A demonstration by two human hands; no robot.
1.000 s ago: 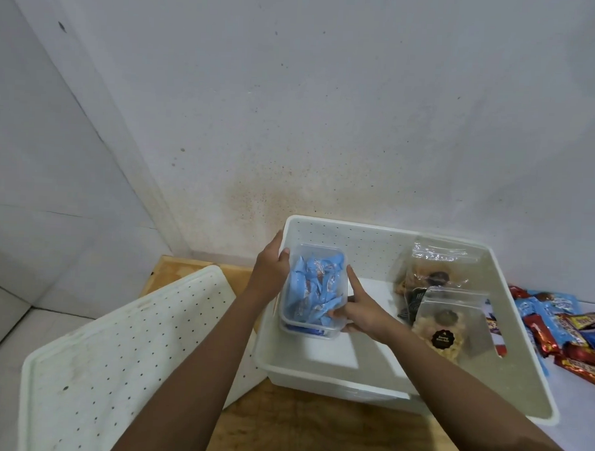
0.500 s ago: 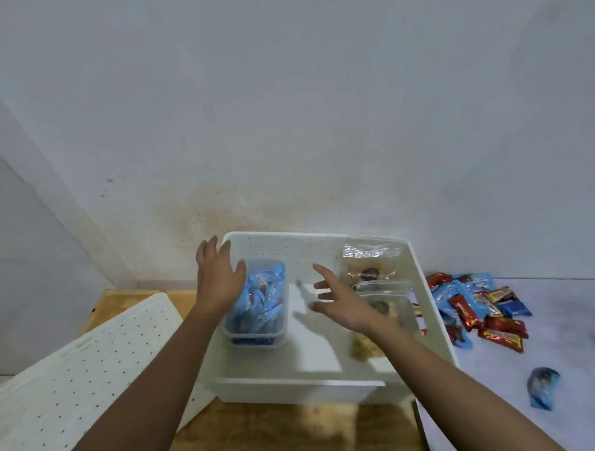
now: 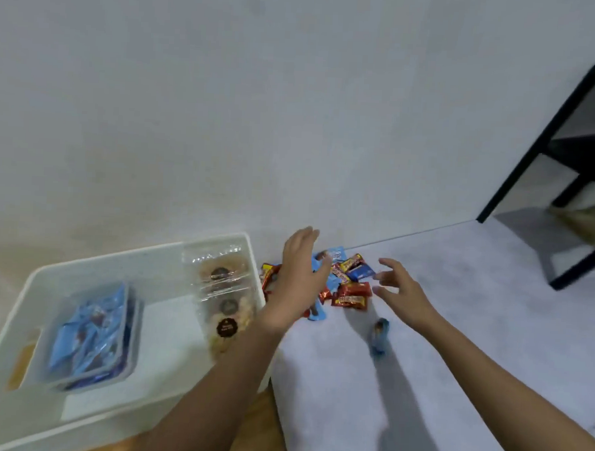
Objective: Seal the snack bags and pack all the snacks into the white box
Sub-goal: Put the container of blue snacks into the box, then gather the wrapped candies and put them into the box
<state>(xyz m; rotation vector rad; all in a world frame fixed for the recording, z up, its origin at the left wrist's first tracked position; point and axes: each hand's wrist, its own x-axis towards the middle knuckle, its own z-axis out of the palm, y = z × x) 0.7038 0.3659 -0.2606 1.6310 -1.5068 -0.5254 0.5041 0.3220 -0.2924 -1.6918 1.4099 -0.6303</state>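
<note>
Head camera: the job looks partway done. In the white box (image 3: 169, 325) sit a clear tub of blue packets (image 3: 90, 335) at its left end and sealed cookie bags (image 3: 224, 300) against its right wall. Still unpacked is the pile of wrapped snacks (image 3: 351, 290) on the floor (image 3: 489, 336) just right of the box, plus a lone blue packet (image 3: 380, 334) nearer the person, its long axis running roughly near-to-far. The left hand (image 3: 300, 276) hovers over the pile's left part, the right hand (image 3: 399, 291) just beside its right edge, both with fingers spread and holding nothing.
</note>
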